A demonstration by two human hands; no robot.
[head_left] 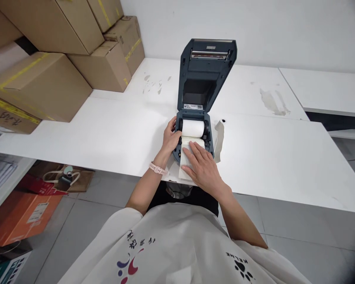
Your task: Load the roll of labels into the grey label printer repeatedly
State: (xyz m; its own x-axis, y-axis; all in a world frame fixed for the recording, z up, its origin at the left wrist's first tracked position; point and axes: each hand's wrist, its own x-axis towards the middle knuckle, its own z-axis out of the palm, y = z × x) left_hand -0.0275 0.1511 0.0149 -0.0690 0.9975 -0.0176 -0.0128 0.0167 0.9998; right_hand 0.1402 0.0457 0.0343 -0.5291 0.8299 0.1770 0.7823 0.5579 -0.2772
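Observation:
A dark blue-grey label printer [208, 85] stands on the white table with its lid raised toward the wall. Inside sits a roll of white labels [193, 128], and its loose strip [185, 156] runs out over the printer's front toward me. My left hand [170, 138] grips the printer's left side, thumb over the inner edge beside the roll, fingers along the outside. With fingers stretched out, my right hand [204, 165] lies flat on the strip, pressing it near the front. A curled used strip [219, 140] with a small dark-ended core rests right of the printer.
Cardboard boxes [41, 83] are stacked at the table's back left. The white table [269, 157] has worn patches and borders a wall. Below left are an orange box [26, 217] and a paper bag [79, 179]. An open shelf gap [337, 120] shows at right.

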